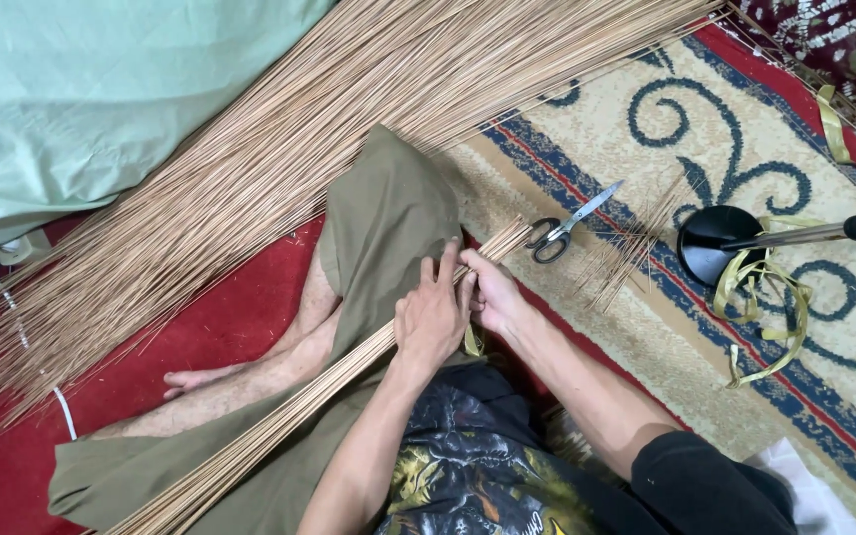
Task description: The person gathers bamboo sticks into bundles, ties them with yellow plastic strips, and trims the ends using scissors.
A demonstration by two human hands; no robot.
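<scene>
Gripping a bundle of sticks point(289, 411) with both hands — left hand point(431, 319) lying over the top with fingers together and curled down around it, right hand point(490, 293) clamped on it just beside the left, nearer the cut end. Resting that bundle slantwise across the lap, over olive-green cloth point(388, 213) and a bent knee, with its far end pointing toward the scissors point(565, 228). Pinching a bit of yellow ribbon point(472, 342) under the hands, though how it is tied cannot be told.

No box or basket showing — only a black round dish point(710, 243) lying on the rug, with a dark-handled metal rod point(824, 231) crossing above it and loops of yellow ribbon point(765, 307) trailing over its edge and beyond.

Spreading across the floor behind the knee, a big loose heap of sticks point(250, 168) of the same pale kind, running from lower left to upper right. Lying near the scissors, a few short cut pieces point(631, 253). Covering the floor, a red patterned rug point(666, 149) with cream and blue scrolls, and at upper left a pale green sheet point(81, 89).
</scene>
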